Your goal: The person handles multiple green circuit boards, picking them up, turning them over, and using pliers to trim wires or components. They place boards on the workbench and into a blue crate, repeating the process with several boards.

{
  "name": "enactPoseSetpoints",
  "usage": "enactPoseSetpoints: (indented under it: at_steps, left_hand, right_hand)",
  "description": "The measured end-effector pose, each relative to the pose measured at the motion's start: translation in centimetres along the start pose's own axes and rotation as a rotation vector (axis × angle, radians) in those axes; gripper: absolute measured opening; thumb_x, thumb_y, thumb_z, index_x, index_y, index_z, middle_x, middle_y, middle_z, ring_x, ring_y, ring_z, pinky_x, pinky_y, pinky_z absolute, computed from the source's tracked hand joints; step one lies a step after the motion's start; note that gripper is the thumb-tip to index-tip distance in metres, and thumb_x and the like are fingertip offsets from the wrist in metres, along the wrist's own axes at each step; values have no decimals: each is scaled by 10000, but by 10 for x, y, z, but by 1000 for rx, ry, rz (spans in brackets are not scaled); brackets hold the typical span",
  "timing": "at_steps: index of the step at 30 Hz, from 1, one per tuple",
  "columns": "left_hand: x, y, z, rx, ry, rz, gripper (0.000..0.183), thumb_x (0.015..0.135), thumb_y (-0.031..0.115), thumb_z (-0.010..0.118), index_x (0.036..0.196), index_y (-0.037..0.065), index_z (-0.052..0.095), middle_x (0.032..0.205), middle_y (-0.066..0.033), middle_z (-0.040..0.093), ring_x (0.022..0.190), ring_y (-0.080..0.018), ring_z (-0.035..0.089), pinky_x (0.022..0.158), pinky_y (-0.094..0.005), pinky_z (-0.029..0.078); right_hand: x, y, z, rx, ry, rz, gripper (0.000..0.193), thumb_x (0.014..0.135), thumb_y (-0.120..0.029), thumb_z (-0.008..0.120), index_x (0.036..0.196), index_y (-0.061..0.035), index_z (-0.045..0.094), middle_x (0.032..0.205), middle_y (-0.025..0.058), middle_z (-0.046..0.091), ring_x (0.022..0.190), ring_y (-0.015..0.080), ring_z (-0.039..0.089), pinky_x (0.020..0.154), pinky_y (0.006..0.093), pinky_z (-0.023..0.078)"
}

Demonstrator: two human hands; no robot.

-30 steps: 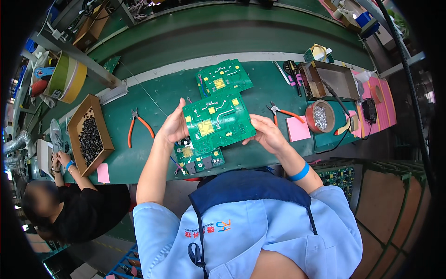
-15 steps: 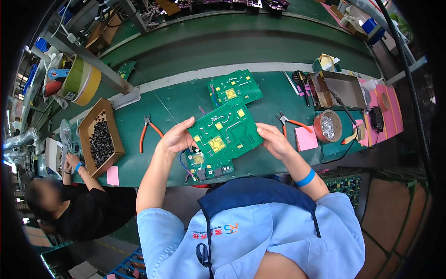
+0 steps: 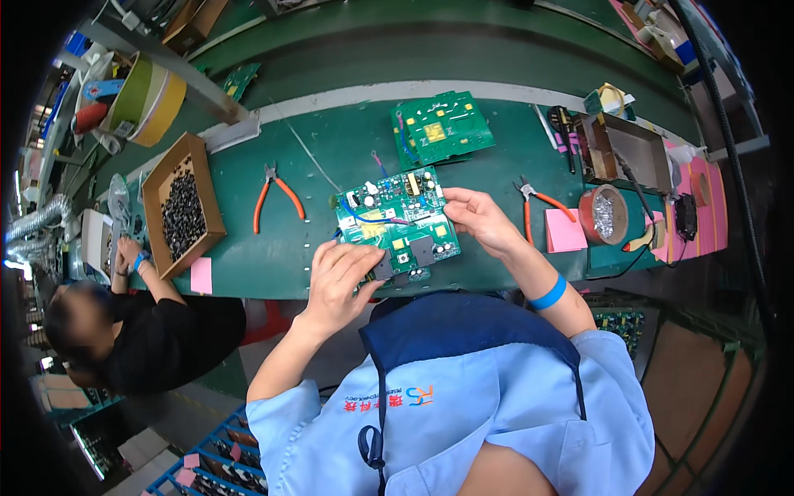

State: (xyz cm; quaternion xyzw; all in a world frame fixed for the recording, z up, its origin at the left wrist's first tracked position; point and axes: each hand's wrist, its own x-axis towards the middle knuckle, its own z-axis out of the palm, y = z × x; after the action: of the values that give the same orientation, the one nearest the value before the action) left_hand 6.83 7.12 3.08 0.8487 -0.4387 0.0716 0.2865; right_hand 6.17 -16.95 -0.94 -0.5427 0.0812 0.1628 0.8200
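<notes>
A green circuit board (image 3: 397, 211) lies component side up in front of me, with a blue wire and dark grey blocks on it. My right hand (image 3: 484, 221) is closed on its right edge, thumb and fingers pinching. My left hand (image 3: 341, 277) bends over its lower left corner, fingers closed around the edge by a dark block; the fingertips are partly hidden. Part of another board shows beneath its lower edge. Behind it rests a stack of green boards (image 3: 459, 124) with yellow patches.
Orange-handled cutters (image 3: 277, 198) lie left, and a second pair of cutters (image 3: 538, 202) right, near pink notes (image 3: 565, 230). A cardboard box (image 3: 211, 202) holds small black parts. A round tub (image 3: 589, 223) and a metal tray (image 3: 637, 161) stand right. A co-worker (image 3: 124, 331) sits at left.
The board between my hands showed its yellow-patched side before; now a component side faces up there. My left hand has moved down to the lower left corner. The view has shifted slightly.
</notes>
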Motion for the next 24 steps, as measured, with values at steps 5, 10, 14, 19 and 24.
enactPoseSetpoints:
  at_steps: [5, 10, 14, 19, 24]
  left_hand:
    - [-38, -3, 15, 1, 49, -93, 486, 493, 8, 681, 952, 30, 523, 931, -73, 559, 799, -234, 491, 734, -363, 366]
    - [-66, -9, 31, 8, 54, -223, 497, 500, 0, 673, 971, 20, 513, 924, -84, 557, 804, -235, 491, 733, -344, 371]
    - [-73, -14, 37, 2, 13, -249, 489, 507, 9, 674, 969, 31, 513, 927, -90, 552, 818, -239, 492, 733, -340, 372]
    - [-67, -17, 30, -73, -51, -276, 458, 533, 44, 677, 961, 37, 512, 922, -90, 548, 854, -257, 498, 740, -343, 375]
    - [-49, -29, 1, -166, -30, -353, 329, 617, 106, 652, 917, 32, 538, 918, -118, 553, 858, -273, 517, 735, -349, 389]
  right_hand:
    - [8, 29, 5, -292, -43, 21, 285, 792, -70, 493, 1052, 44, 465, 720, 18, 554, 612, 65, 509, 523, 212, 433]
    - [9, 59, 10, -431, -2, 50, 312, 758, -31, 527, 1042, 76, 452, 667, 29, 539, 573, 75, 510, 493, 218, 430]
    - [9, 65, 12, -561, 32, -6, 325, 736, -19, 550, 1029, 82, 450, 634, 53, 542, 551, 80, 512, 494, 221, 429]
    - [8, 66, 9, -566, 43, -30, 318, 730, -40, 565, 1014, 59, 461, 625, 61, 548, 548, 78, 516, 508, 218, 423]
    - [14, 50, -22, -400, 197, -126, 340, 749, -101, 558, 1055, -1, 449, 749, 49, 551, 649, 90, 518, 546, 208, 418]
